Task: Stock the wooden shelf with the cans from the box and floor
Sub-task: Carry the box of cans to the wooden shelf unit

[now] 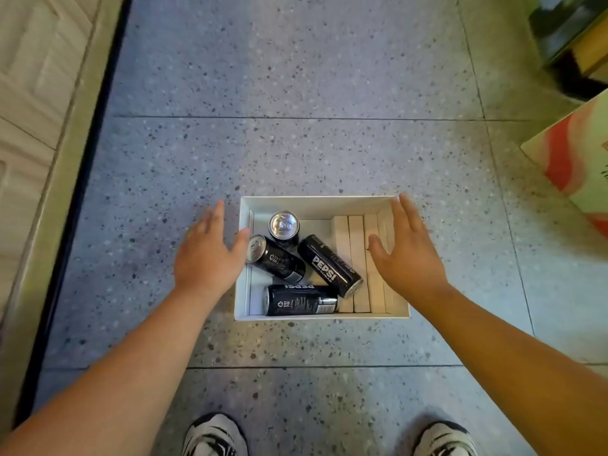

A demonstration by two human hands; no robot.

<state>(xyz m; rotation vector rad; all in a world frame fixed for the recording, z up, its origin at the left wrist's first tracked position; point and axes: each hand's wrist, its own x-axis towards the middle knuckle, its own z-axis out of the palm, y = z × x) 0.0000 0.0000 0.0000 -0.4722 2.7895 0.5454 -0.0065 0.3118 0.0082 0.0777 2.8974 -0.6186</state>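
Observation:
A white box sits on the speckled floor in front of me. Inside it are several black Pepsi cans: one upright can at the back, a lying can on the left, a slanted lying can in the middle, and one lying can along the front wall. My left hand hovers over the box's left wall, fingers spread, holding nothing. My right hand is over the box's right side, also spread and holding nothing. No wooden shelf is in view.
White blocks fill the box's right half. A pale cabinet or door runs along the left. A cardboard carton with red print stands at the right, dark furniture behind it. My shoes are at the bottom edge.

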